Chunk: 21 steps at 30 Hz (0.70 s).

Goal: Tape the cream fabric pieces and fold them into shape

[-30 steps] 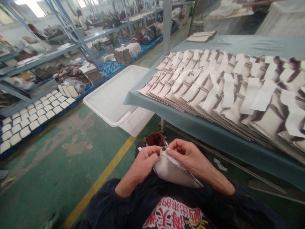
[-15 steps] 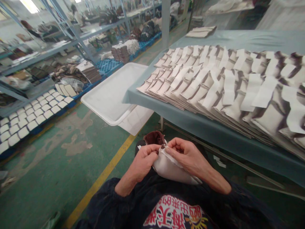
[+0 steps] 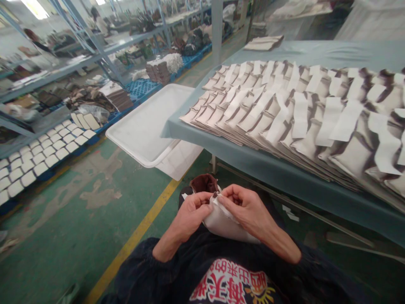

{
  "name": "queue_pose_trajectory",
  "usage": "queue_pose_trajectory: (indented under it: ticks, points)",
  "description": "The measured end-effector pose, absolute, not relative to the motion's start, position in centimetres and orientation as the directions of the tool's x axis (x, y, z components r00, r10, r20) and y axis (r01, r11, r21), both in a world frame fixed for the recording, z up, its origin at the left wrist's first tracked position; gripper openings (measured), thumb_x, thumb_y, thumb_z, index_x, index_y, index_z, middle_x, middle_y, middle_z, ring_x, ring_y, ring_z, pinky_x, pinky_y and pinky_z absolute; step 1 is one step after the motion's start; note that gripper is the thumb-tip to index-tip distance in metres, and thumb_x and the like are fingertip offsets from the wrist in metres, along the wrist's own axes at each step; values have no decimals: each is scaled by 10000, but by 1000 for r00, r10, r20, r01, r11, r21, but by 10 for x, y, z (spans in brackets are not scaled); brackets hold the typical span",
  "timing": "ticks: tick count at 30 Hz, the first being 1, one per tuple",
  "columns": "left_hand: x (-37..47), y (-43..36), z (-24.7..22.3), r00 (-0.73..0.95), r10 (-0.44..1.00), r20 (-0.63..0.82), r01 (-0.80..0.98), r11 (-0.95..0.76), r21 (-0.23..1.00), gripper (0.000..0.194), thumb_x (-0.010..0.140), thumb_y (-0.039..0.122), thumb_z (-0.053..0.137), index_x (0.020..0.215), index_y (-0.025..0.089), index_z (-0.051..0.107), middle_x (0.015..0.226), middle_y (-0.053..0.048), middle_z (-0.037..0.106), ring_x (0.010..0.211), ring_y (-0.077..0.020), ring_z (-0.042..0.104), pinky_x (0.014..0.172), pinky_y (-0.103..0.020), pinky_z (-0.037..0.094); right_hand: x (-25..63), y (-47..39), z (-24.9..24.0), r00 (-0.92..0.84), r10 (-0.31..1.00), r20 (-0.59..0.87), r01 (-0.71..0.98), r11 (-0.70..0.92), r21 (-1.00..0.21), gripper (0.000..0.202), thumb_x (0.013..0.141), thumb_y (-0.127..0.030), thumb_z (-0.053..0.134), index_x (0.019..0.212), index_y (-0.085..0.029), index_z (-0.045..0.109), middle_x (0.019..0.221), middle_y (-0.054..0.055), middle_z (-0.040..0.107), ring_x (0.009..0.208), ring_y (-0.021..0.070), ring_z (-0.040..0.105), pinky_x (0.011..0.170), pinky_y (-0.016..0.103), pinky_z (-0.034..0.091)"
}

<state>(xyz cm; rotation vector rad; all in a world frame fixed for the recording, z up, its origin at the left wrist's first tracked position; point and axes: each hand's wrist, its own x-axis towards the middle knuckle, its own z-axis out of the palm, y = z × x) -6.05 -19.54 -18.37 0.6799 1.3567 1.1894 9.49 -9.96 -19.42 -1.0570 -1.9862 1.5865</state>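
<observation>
A cream fabric piece with a brown inner side (image 3: 221, 221) rests over my lap, its brown end (image 3: 204, 183) standing up beyond my fingers. My left hand (image 3: 193, 213) pinches its upper edge between thumb and fingers. Close beside it, my right hand (image 3: 247, 207) pinches the same edge, where a white strip lies along the fabric. The fingertips of both hands nearly meet at a small dark spot on the edge, too small to make out. The kind of item the fabric belongs to cannot be told.
A blue-green covered table (image 3: 190, 137) at the right bears rows of overlapping cream fabric pieces (image 3: 240, 114) with white paper strips. Left of it stands a white plastic tub (image 3: 142, 122). Flat cream pieces (image 3: 38, 156) lie on blue pallets by the shelving (image 3: 110, 50). People are far behind.
Both hands stay at the same edge of the fabric, with only slight finger movement. The view has shifted a little.
</observation>
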Motion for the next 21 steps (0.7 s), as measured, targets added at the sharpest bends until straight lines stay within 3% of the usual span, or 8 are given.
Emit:
queue_pose_trajectory:
  ticks: [7,21]
  points:
    - [-56,-195,-186,-231,913,-336,-141,310,940,307,774,361,750,969,125,774,800,-41,726,705,-153,586,679,-254,434,94,-106,-199,-591,796,-130,321,85,-943,289,885,-467,636,809,-194,688,615,-11,623,536,131,535,495,234,392]
    - [-49,-192,-190,-321,909,-268,-28,273,962,213,805,317,683,834,121,759,730,-26,693,661,-144,547,645,-244,419,96,-114,-209,-555,822,-128,347,89,-933,275,898,-461,631,819,-202,684,619,-16,612,548,137,531,521,244,400]
